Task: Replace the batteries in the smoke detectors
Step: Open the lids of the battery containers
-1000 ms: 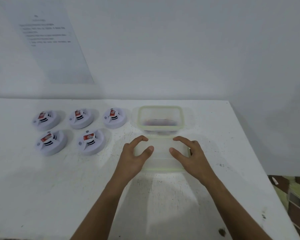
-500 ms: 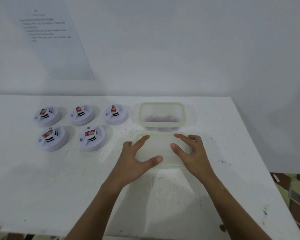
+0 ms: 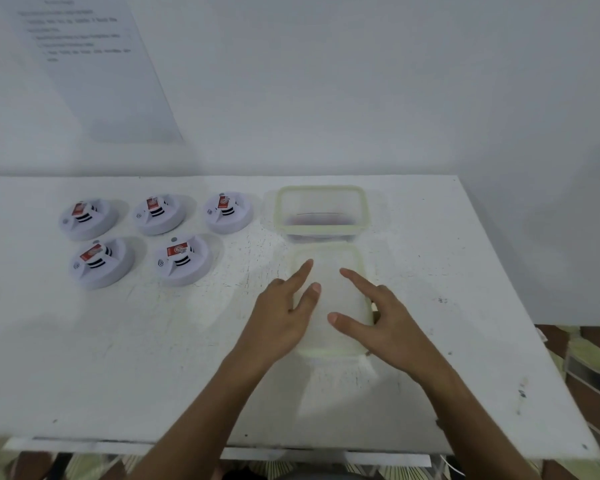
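Several white round smoke detectors with red labels lie in two rows at the table's left, among them one at the front and one at the back. A clear plastic box with a pale green rim stands open at the back centre; something dark shows faintly inside. Its clear lid lies flat in front of it. My left hand rests on the lid's left side and my right hand on its right side, fingers spread, gripping nothing.
The white table ends close to me and at the right, where a patterned floor shows. A white wall rises behind, with a printed sheet on it at upper left.
Both hands have slid toward me along the lid, and the fingers have drawn closer together over its middle. The camera has tilted slightly.
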Available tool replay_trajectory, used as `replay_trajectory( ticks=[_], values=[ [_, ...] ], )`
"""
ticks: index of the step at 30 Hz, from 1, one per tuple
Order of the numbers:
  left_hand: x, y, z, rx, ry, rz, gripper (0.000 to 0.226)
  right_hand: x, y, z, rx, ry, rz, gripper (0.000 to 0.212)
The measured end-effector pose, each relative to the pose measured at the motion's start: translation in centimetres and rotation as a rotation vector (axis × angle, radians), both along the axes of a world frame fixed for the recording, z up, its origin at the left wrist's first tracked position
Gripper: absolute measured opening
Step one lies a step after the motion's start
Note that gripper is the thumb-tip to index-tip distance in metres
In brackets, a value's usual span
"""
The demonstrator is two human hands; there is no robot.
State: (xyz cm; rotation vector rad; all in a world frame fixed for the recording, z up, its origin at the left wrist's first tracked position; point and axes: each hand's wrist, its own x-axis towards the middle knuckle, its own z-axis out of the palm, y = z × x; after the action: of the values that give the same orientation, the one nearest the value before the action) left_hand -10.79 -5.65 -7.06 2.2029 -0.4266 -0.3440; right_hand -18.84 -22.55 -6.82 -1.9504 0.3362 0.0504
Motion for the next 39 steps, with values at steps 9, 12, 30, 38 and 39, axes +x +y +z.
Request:
replay_trajectory(
  ticks=[9, 12, 30, 38, 39],
  values=[
    [0.4, 0.5, 0.0, -0.337, 0.206, 0.038, 0.037, 1.4, 0.5, -0.1, 0.044, -0.032, -0.109, 0.033],
    [0.2, 0.6, -0.3, -0.44, 0.229, 0.068, 0.038, 1.8, 1.2, -0.4, 0.059, -0.043, -0.084, 0.033],
    [2.8, 0.8, 0.6, -0.246, 0.173, 0.038, 0.039, 3.3, -0.4, -0.1, 0.225, -0.138, 0.068, 0.032],
    [5.2, 1.6, 0.9, -0.454, 0.304, -0.047, 0.041, 6.6, -3.0, 1.8, -0.038, -0.015, 0.322, 0.041],
    [4.8, 1.5, 0.7, -0.5, 0.292, -0.002, 0.038, 6.7, -3.1, 1.9, -0.071, -0.026, 0.279, 0.042]
  ],
)
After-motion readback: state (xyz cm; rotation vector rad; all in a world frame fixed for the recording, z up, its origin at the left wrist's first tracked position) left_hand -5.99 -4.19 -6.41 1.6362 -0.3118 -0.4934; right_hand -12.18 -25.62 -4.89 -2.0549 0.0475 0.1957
